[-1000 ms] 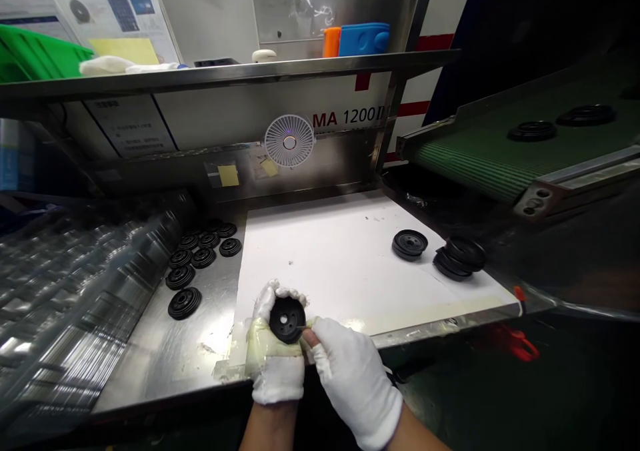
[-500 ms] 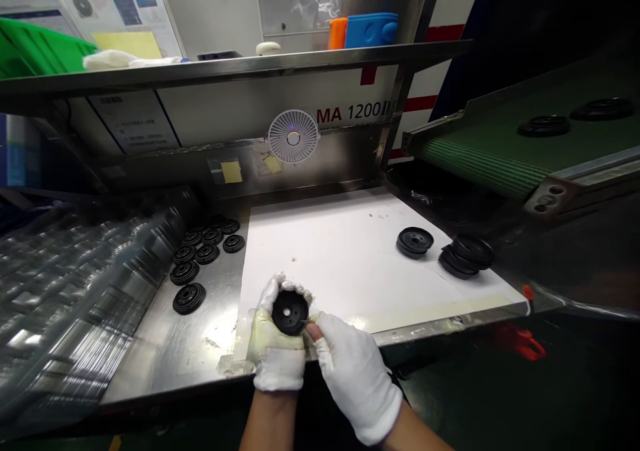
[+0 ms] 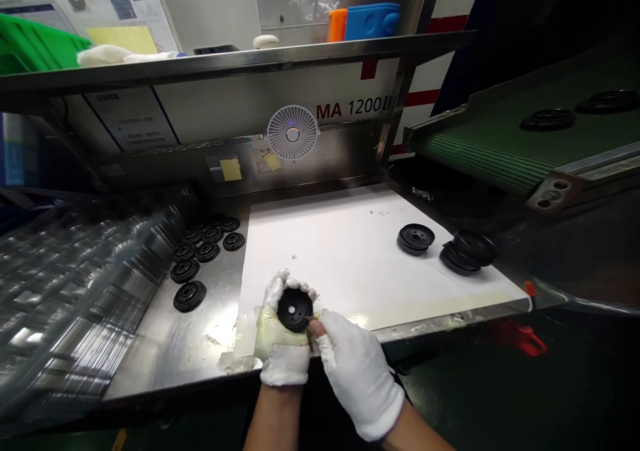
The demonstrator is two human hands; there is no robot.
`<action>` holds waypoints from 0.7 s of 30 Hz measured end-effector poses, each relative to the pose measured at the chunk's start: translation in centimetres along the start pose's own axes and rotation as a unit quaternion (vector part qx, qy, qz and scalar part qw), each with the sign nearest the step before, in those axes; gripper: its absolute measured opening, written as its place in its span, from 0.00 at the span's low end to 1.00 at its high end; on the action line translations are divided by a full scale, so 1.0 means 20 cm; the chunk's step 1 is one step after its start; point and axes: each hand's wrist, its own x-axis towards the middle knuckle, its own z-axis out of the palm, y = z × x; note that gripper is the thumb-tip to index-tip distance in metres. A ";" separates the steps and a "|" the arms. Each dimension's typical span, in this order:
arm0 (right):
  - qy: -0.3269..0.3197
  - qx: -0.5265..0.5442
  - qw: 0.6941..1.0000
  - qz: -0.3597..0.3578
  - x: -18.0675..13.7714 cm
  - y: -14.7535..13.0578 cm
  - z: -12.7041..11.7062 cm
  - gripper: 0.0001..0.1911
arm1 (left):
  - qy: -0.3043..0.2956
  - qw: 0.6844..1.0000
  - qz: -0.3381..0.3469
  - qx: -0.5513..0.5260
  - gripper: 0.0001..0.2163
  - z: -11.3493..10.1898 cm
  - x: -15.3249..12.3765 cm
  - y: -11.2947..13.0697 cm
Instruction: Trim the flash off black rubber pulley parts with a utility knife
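Note:
My left hand, in a white glove, is closed round a black round disc part and holds it face up over the front edge of the white mat. My right hand, also gloved, is closed in a pinch against the part's right rim, and a thin tool may be in its fingertips, too small to make out. One more black part lies on the mat at the right, beside a small stack of the same parts.
Several black parts sit in rows on the steel bench to the left, next to clear plastic trays. A green conveyor belt with two parts rises at the right. A small white fan hangs under the shelf.
Both hands have shifted slightly up and to the right with the part. The view has drifted a little. Nothing else on the bench has moved.

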 end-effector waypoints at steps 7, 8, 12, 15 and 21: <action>-0.014 -0.008 1.000 0.003 -0.02 -0.05 0.02 0.12 | 0.035 0.997 0.062 -0.021 0.11 0.01 0.00 -0.01; -0.017 -0.006 1.000 0.001 -0.02 -0.05 0.02 0.12 | 0.023 0.999 0.038 -0.005 0.12 0.01 -0.01 0.00; -0.005 -0.001 1.000 0.000 -0.01 -0.01 0.01 0.11 | -0.025 0.997 -0.062 0.049 0.17 0.01 -0.03 0.06; 0.016 -0.003 1.000 0.000 -0.01 0.00 0.01 0.10 | -0.014 0.999 -0.027 0.028 0.12 0.00 -0.02 0.04; 0.013 -0.007 1.000 -0.001 -0.03 -0.05 0.03 0.12 | 0.042 0.995 0.087 0.026 0.12 0.01 0.01 -0.02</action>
